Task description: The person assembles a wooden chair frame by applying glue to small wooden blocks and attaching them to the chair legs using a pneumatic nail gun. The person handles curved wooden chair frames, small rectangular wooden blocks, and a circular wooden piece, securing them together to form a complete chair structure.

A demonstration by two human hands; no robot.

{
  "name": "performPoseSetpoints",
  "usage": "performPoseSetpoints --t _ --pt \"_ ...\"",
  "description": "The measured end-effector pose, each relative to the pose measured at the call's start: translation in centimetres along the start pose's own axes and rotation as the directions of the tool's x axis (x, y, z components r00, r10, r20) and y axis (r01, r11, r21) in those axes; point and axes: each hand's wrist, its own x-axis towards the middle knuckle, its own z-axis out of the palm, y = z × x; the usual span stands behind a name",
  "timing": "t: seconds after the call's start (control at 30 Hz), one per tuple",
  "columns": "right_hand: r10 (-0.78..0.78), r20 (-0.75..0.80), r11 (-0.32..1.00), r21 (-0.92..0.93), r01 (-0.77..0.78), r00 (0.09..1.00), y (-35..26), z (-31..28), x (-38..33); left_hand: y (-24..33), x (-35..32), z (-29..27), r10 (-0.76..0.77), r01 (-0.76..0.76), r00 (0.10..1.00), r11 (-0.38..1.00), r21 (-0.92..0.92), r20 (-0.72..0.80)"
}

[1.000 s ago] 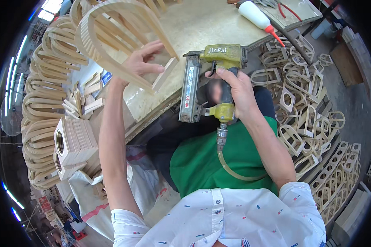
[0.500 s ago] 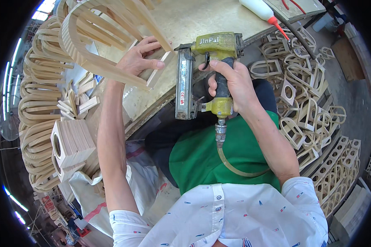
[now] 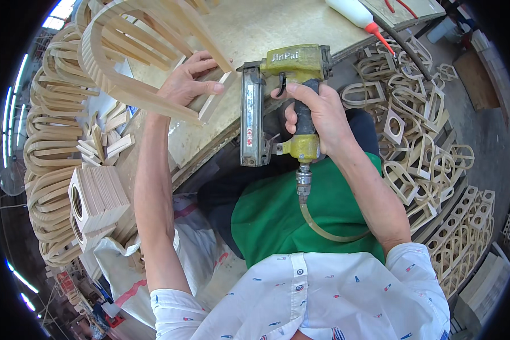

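Observation:
My left hand (image 3: 188, 85) is closed round the open end of an arched wooden frame (image 3: 139, 95), tipped up over the workbench. Its thumb lies against a short wooden crosspiece (image 3: 215, 101) that spans the two ends of the arch. In my right hand (image 3: 324, 113) is a yellow-green pneumatic nail gun (image 3: 293, 56), gripped by its black handle with a finger at the trigger. The gun's long metal magazine hangs toward me, and its nose is close beside the upper end of the crosspiece. Whether they touch I cannot tell.
An air hose (image 3: 317, 228) runs from the gun across my green apron. Stacked arched frames (image 3: 51, 153), wood offcuts (image 3: 105, 141) and square pieces with round holes (image 3: 99, 195) line the left. A white glue bottle (image 3: 351, 11) lies on the workbench (image 3: 272, 22). Many frames (image 3: 402, 105) cover the floor at right.
The frame and my left hand have shifted very slightly to the left. The gun's nose has come marginally left with them; both grips are the same.

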Motion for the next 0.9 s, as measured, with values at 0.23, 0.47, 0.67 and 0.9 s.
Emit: performPoseSetpoints --t 0.23,0.47,0.67,0.9 --pt "-0.03 -0.031 0.999 -0.013 0.03 0.999 0.07 0.11 -0.06 -0.15 0.06 0.14 0.002 -0.003 1.0 0.999 -0.052 -0.008" --pt "-0.005 -0.009 1.0 0.0 0.005 1.0 -0.12 -0.12 -0.14 -0.33 0.0 0.13 0.043 -0.043 0.999 0.999 -0.011 -0.018" --pt "-0.016 -0.026 1.0 -0.015 0.016 1.0 0.32 0.47 -0.18 -0.54 -0.05 0.12 0.017 -0.018 1.0 0.998 -0.064 -0.011" --pt "0.023 -0.005 1.0 0.008 -0.023 1.0 -0.01 0.09 0.03 -0.28 -0.15 0.24 0.063 -0.064 0.998 0.998 -0.027 -0.027"
